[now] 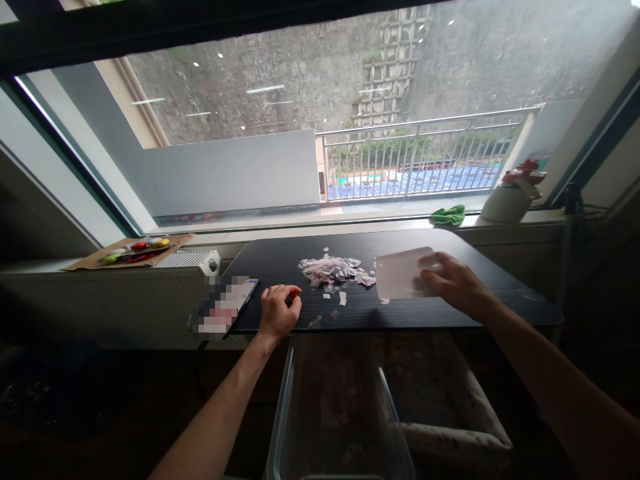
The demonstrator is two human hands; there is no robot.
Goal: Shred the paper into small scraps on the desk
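Observation:
My right hand [457, 283] grips a pale, translucent flat plastic sheet [397, 273] with rounded corners by its right side, just above the black table [470, 257]. To the left of the sheet lies a loose pile of torn paper scraps [330, 269], with a few single pieces scattered round it. My left hand [280, 310] rests at the table's front edge, its fingers loosely curled and a gap between thumb and fingertips; I see nothing in it. Below the edge stands a clear plastic bin [395, 413] with some paper pieces dimly visible inside.
A phone [227, 310] lies at the table's left end. Beyond it are a radiator [187, 260] and brown cardboard [87, 260] with small colourful items. On the windowsill sit a green cloth [449, 215] and a spray bottle [510, 200]. A cushioned seat [450, 400] is beside the bin.

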